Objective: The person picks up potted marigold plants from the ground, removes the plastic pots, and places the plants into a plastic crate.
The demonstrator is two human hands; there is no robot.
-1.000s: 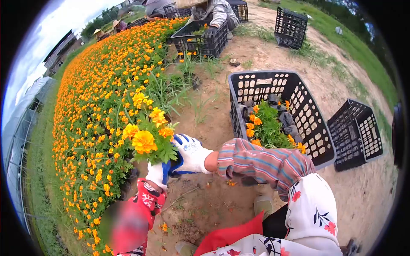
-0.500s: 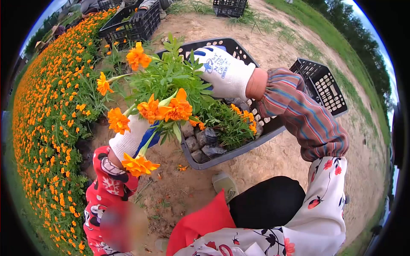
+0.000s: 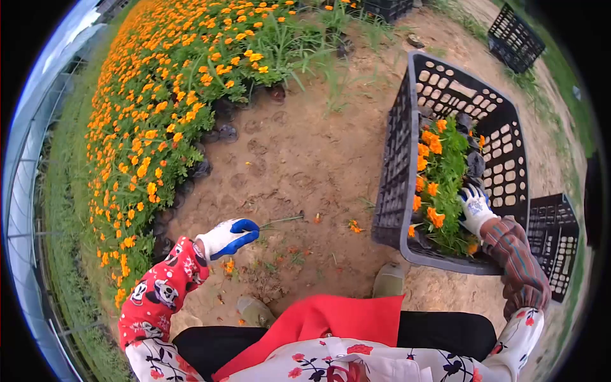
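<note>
My right hand [image 3: 476, 211], in a white glove with blue fingers, reaches into a black plastic crate [image 3: 439, 260]. Its fingers are curled at the base of the marigold plants [image 3: 449, 169], whose orange flowers point left. Dark pots [image 3: 475, 164] show along the plants' right side, and foliage partly covers the fingertips. My left hand [image 3: 230, 238], gloved the same way, hovers above the soil on the left with its blue palm side partly showing. The fingers of that hand are loosely extended and hold nothing I can see.
A dense bed of orange marigolds [image 3: 146, 127] runs along the left, dark pots at its edge. Another black crate [image 3: 552, 245] stands at the right, and one more crate [image 3: 515, 39] is farther back. Fallen petals [image 3: 354, 226] dot the bare soil [image 3: 273, 172].
The view has swung left. The marigolds held up between both hands are now down in the crate; my left hand has let go and moved away, while my right hand is inside the crate.
</note>
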